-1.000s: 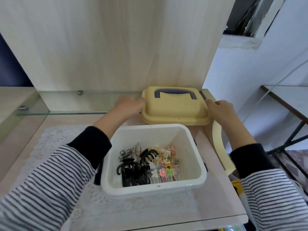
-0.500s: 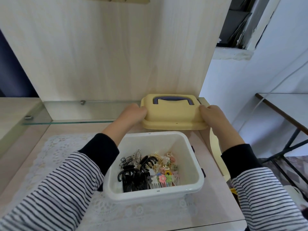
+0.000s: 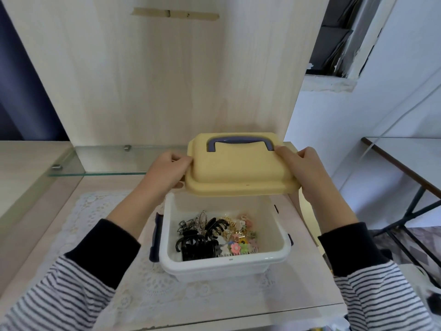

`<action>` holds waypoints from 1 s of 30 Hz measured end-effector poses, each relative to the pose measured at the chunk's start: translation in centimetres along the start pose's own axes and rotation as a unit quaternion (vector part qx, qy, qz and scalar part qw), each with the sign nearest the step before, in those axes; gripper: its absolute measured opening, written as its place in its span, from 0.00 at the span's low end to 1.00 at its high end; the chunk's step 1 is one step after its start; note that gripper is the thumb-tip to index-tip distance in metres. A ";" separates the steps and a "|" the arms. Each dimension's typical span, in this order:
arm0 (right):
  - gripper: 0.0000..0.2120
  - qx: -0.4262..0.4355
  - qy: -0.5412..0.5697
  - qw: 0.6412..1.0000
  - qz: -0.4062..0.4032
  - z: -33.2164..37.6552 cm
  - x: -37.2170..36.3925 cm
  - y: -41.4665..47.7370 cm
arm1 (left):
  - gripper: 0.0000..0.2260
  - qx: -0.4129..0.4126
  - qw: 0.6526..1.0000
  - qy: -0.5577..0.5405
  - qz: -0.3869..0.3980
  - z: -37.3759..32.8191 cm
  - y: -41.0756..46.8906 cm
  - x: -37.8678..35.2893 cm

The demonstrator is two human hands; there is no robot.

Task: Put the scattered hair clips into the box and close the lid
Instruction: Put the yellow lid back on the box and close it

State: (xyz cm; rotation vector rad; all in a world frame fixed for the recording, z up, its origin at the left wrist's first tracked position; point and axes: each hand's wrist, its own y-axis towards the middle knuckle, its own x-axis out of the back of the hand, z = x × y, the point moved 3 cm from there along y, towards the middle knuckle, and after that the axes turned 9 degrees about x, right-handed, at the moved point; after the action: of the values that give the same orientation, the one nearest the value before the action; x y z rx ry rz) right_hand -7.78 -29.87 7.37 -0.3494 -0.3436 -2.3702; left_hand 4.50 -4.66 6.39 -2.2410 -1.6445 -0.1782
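Now the yellow plastic lid with blue handle (image 3: 238,174), lifted off the far tabletop (image 3: 112,183), hangs over the far rim of the white plastic box (image 3: 226,259). The left hand (image 3: 168,170) and right hand (image 3: 307,172) grip its ends. The assorted hair clips (image 3: 214,237) lie inside, so only closing remains.

Pale wood panel (image 3: 167,80), glass shelf (image 3: 107,161), white wall (image 3: 381,115), side table (image 3: 405,158)

I take this for a room in a home. A pale wood-grain counter (image 3: 307,263) carries a white lace mat (image 3: 95,211) below my left grip (image 3: 167,172), with a glass shelf (image 3: 107,161) beyond it against a tall wood panel (image 3: 167,80). Right of my right grip (image 3: 303,173) are a plastered white wall (image 3: 334,139), a rough window opening (image 3: 341,39) and a metal-legged side table (image 3: 405,154).
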 end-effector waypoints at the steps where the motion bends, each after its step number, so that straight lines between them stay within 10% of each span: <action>1: 0.21 0.004 0.003 1.000 0.001 0.3 -0.1 -0.6 | 0.07 0.002 1.000 0.000 0.001 0.4 -0.4 0.6; 30: 0.07 -0.048 -0.017 0.997 0.064 -1.7 -1.8 -8.1 | 0.10 0.054 0.998 -0.012 0.003 8.5 -8.1 2.5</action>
State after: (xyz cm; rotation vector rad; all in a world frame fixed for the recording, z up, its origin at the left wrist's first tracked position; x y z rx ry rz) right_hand -12.25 -23.56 4.00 -0.4439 -0.2170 -2.2614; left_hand -3.21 2.66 0.95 -2.1750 -1.6202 -0.0603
